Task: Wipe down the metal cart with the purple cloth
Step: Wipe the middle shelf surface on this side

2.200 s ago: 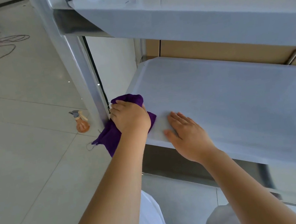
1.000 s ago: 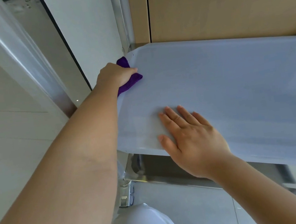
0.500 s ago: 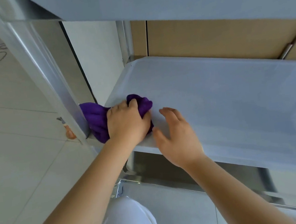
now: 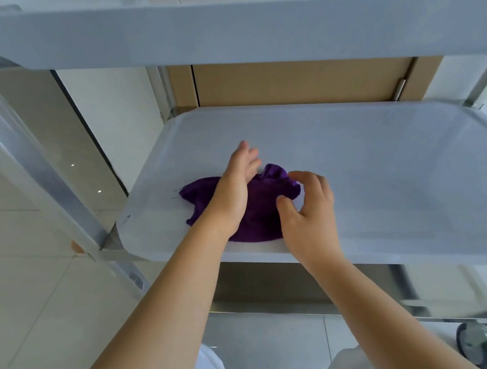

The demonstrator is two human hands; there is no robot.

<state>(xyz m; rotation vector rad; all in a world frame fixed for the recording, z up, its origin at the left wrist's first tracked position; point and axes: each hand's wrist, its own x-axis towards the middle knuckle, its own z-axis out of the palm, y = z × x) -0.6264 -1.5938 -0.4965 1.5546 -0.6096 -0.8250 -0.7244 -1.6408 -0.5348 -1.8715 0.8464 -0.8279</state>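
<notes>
Left hand (image 4: 233,190) flat, fingers straight (slightly blurred), palm down over purple cloth (image 4: 258,213) crumpled on cart shelf (image 4: 388,165) near front edge. Right hand (image 4: 308,213) beside it, fingers loosely curled, touching cloth's right edge.

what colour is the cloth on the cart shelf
Deep purple, one solid colour with no pattern. The cloth shows in the head view, lying bunched on the middle shelf.
</notes>
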